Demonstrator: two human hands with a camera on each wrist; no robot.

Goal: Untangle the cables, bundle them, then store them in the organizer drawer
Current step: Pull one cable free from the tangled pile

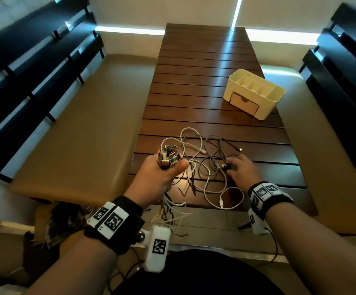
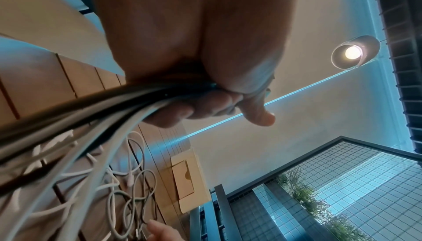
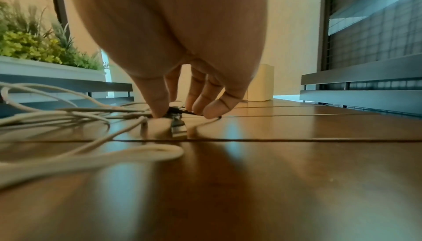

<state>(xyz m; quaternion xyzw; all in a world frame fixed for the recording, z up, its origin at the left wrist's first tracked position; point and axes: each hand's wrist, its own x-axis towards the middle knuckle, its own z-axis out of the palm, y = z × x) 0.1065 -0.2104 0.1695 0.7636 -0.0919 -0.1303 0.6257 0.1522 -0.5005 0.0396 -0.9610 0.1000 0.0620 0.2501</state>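
Now the left hand (image 1: 162, 173), at seven o'clock, is clenched round a fistful of plugs (image 1: 169, 155), their cables (image 1: 202, 167) trailing off the near bench (image 1: 194, 86) edge. Best keep that grip firm while the right hand (image 1: 239, 169), at five o'clock, pinches the black plug (image 3: 175, 112) and lifts it free slowly. Plenty of open bench ahead; the organizer (image 1: 254, 94), drawer (image 1: 244, 104) closed, waits well apart at one o'clock.

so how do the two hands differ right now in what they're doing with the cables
The left hand is raised off the table, fist closed round a bunch of cable plug ends; the right hand is down on the table, pinching a single dark plug with its fingers. The left grips many cables, the right just one. Both wear wrist cameras.
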